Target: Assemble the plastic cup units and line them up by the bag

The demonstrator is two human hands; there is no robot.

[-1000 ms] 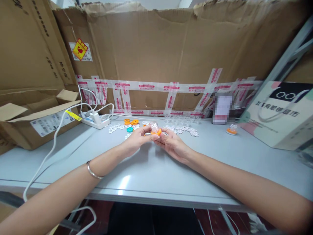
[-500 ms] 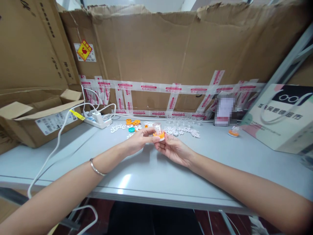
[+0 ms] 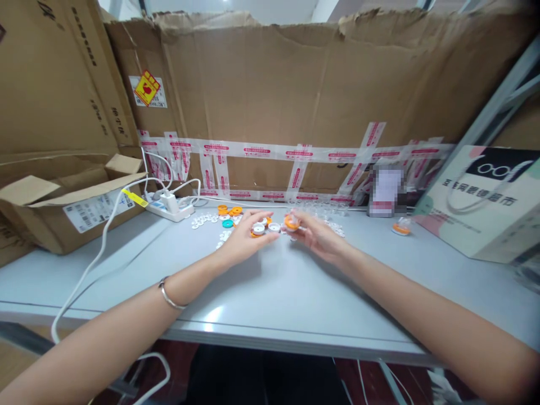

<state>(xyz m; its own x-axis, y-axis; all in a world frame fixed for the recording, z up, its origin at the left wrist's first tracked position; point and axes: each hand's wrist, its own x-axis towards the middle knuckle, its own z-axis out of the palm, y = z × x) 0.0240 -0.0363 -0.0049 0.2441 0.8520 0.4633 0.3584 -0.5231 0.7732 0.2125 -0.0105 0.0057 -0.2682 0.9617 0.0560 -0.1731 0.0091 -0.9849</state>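
Note:
My right hand (image 3: 318,236) pinches a small clear plastic cup with an orange ring (image 3: 291,223), held slightly above the table and tilted. Its details are blurred. My left hand (image 3: 244,239) reaches over the parts with thumb and fingers apart, holding nothing. Between those fingers sits a white round cap (image 3: 258,229). Another white cap (image 3: 274,227) lies just beyond the fingertips. Beside the left hand are orange rings (image 3: 236,211), a teal ring (image 3: 227,223) and small white pieces (image 3: 205,220). My right hand partly hides a group of clear pieces (image 3: 337,228).
Clear cups (image 3: 323,208) stand at the back of the grey table (image 3: 278,304). To the right are a phone (image 3: 385,191), an orange-and-clear assembly (image 3: 401,226) and a paper bag (image 3: 476,202). A power strip (image 3: 172,210) and an open carton (image 3: 84,208) occupy the left.
The hands have parted. My left hand has let go of the orange-ringed cup and opened over the white caps. My right hand has carried the cup slightly right and tilted it.

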